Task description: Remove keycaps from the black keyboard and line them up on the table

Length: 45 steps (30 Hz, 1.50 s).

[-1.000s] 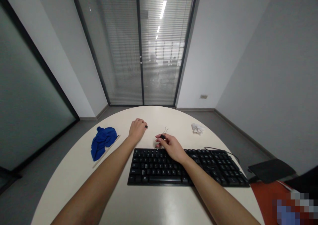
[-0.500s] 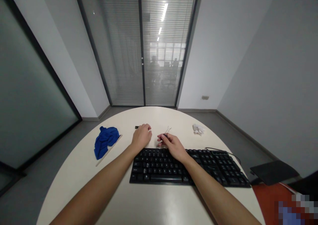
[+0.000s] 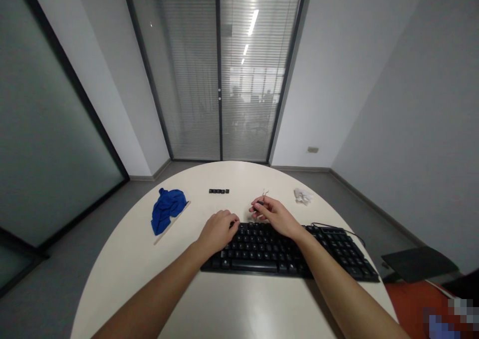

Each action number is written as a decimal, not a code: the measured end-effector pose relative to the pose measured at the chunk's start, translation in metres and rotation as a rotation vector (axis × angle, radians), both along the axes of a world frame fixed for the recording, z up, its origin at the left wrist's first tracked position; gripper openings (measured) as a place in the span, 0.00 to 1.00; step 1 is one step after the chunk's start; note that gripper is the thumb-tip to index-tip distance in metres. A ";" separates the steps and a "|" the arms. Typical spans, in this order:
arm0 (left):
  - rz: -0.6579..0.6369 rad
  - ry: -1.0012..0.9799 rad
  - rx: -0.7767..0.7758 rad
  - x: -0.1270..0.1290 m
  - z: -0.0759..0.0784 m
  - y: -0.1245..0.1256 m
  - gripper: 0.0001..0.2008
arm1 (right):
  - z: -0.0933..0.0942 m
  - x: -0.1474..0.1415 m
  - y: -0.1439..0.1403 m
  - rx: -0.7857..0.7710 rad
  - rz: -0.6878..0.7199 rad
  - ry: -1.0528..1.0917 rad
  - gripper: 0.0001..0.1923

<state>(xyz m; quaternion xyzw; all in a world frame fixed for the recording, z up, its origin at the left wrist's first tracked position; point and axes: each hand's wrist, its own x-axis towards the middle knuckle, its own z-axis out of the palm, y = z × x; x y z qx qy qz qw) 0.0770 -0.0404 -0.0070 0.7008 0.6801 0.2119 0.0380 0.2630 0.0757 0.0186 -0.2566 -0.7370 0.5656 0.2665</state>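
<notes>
A black keyboard [image 3: 322,259] lies across a round white table [image 3: 232,309]. My left hand [image 3: 219,230] rests on the keyboard's upper left corner, fingers bent down onto the keys, with nothing seen in it. My right hand [image 3: 275,215] hovers just past the keyboard's top edge and pinches a small wire keycap puller [image 3: 262,200] by its black grip, wire loops pointing away from me. A short row of loose black keycaps [image 3: 219,191] lies on the table beyond my left hand.
A crumpled blue cloth [image 3: 168,209] sits at the left on a thin pale strip [image 3: 164,231]. A white crumpled wad [image 3: 303,195] lies at the far right. The keyboard's cable [image 3: 337,225] loops off its right end. A dark seat [image 3: 419,264] stands beside the table.
My left hand left the far table, where the keycap row now lies uncovered, and came back onto the keyboard's left corner. My right hand stayed by the top edge with the puller.
</notes>
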 end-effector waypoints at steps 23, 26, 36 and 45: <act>-0.018 -0.064 0.000 -0.014 -0.001 -0.007 0.14 | -0.005 -0.016 -0.023 0.254 0.016 -0.045 0.15; -0.015 -0.065 0.002 -0.014 -0.001 -0.007 0.14 | -0.006 -0.017 -0.024 0.274 0.015 -0.067 0.15; -0.013 -0.075 0.001 -0.014 -0.002 -0.008 0.14 | 0.004 -0.009 -0.023 0.526 0.075 -0.179 0.13; -0.013 -0.068 0.015 -0.015 -0.005 -0.007 0.14 | 0.000 -0.004 -0.016 0.518 -0.020 -0.234 0.14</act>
